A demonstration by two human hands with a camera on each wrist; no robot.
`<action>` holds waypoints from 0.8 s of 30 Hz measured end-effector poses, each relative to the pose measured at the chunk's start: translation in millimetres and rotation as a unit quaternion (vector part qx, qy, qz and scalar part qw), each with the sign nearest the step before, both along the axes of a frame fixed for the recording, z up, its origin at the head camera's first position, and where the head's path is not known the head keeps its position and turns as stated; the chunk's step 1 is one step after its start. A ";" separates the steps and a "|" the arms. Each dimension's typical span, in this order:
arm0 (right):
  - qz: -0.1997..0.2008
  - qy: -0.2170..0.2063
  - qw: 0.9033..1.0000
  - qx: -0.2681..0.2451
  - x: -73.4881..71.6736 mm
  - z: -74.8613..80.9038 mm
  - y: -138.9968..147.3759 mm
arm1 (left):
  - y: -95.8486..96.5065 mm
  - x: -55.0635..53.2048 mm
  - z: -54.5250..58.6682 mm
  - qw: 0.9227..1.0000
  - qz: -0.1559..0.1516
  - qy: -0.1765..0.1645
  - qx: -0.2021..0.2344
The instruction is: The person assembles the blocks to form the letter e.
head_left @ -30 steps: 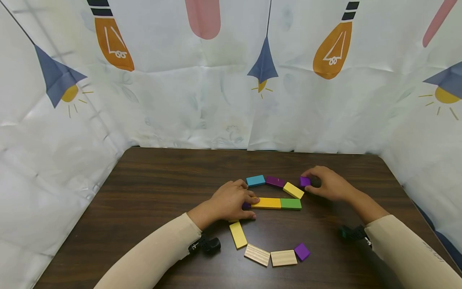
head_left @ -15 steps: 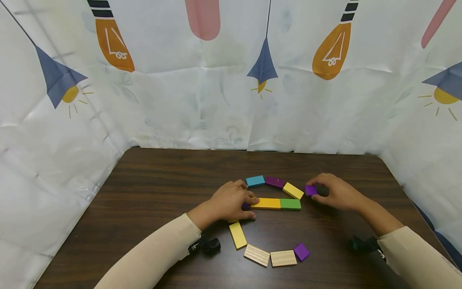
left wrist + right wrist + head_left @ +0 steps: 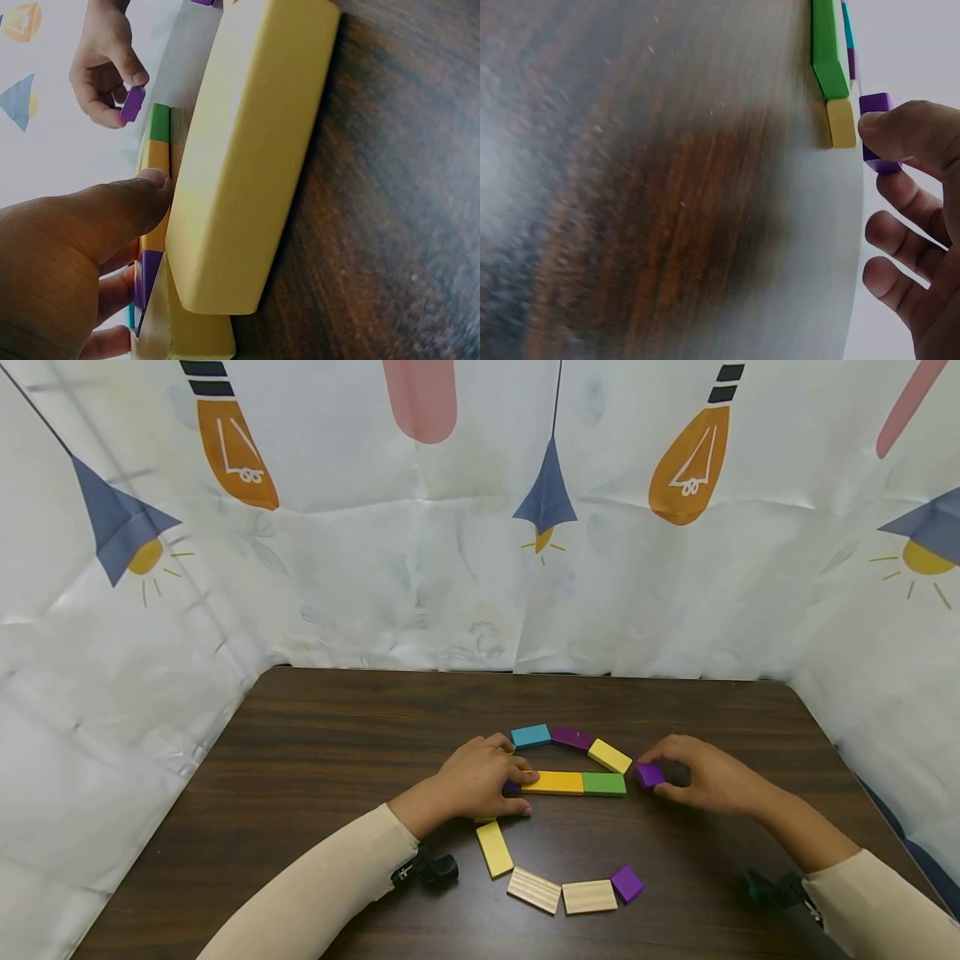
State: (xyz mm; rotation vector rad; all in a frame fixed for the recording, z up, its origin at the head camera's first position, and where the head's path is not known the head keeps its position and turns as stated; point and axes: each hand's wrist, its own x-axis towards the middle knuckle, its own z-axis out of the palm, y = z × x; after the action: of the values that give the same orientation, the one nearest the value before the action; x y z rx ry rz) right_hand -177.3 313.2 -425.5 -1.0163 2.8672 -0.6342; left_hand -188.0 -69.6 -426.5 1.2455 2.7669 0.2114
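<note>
My right hand (image 3: pixel 708 777) pinches a small purple block (image 3: pixel 650 775) between thumb and fingers, at the right end of the curved upper row. Just left of it lies a yellow block (image 3: pixel 610 756), followed by a dark purple block (image 3: pixel 572 738) and a blue block (image 3: pixel 531 736). My left hand (image 3: pixel 480 777) rests over the left end of the middle row, its index fingertip on the orange-yellow block (image 3: pixel 558 782). A green block (image 3: pixel 603 784) continues that row. Under the left hand a dark purple block (image 3: pixel 151 271) is partly hidden. In the left wrist view the thumb is stretched out along the row.
Below the left hand, a yellow block (image 3: pixel 495 849), two plain wood blocks (image 3: pixel 535 890) and another purple block (image 3: pixel 627 883) form a lower curve on the dark wooden table (image 3: pixel 360 727). A patterned white curtain (image 3: pixel 420 585) hangs behind the table.
My right hand has moved toward me and slightly right with the purple block, which is now turned at an angle beside the yellow block. The left hand has stayed in place.
</note>
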 end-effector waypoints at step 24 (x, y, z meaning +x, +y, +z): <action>0.043 -0.078 0.995 0.035 21.8 4.6 -6.8 | 0.6 -0.2 2.8 1.000 0.003 -0.003 -0.006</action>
State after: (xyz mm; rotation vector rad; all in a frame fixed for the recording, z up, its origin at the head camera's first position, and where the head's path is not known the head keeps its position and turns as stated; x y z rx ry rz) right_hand -155.5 306.4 -420.9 -1.0260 2.6752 -0.5755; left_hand -188.2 -69.1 -423.7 1.2321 2.7640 0.1979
